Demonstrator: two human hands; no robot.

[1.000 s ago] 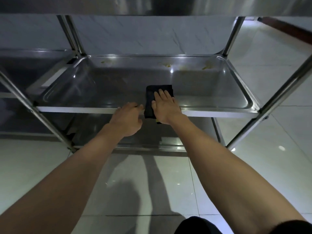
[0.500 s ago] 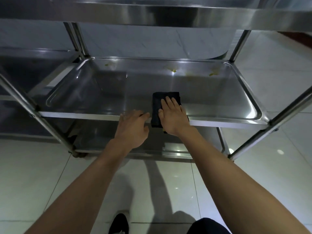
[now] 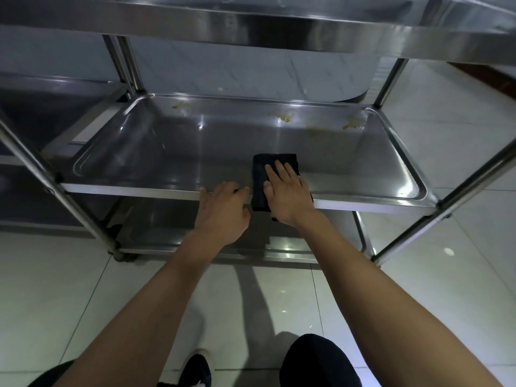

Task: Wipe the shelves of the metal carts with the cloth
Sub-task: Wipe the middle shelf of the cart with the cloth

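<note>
Neither hand has shifted on the shiny steel middle shelf [image 3: 195,152]: right hand [image 3: 290,191] presses the folded black cloth [image 3: 261,177] flat-fingered over its front lip; left hand [image 3: 226,210] grips that lip, apparently steadying the cart.

Mid shelf [image 3: 195,146]: open pan L and R of cloth [image 3: 261,174]. Top shelf [image 3: 251,23] overhangs, limits headroom. Corner posts [image 3: 69,202] block ends; raised rim all round. Yellow residue [image 3: 283,118] at back edge.

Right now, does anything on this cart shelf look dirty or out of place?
Yes. Yellowish smears dot the back edge of the middle shelf, beyond the black cloth under the right hand. They stand out against the shiny steel.
</note>
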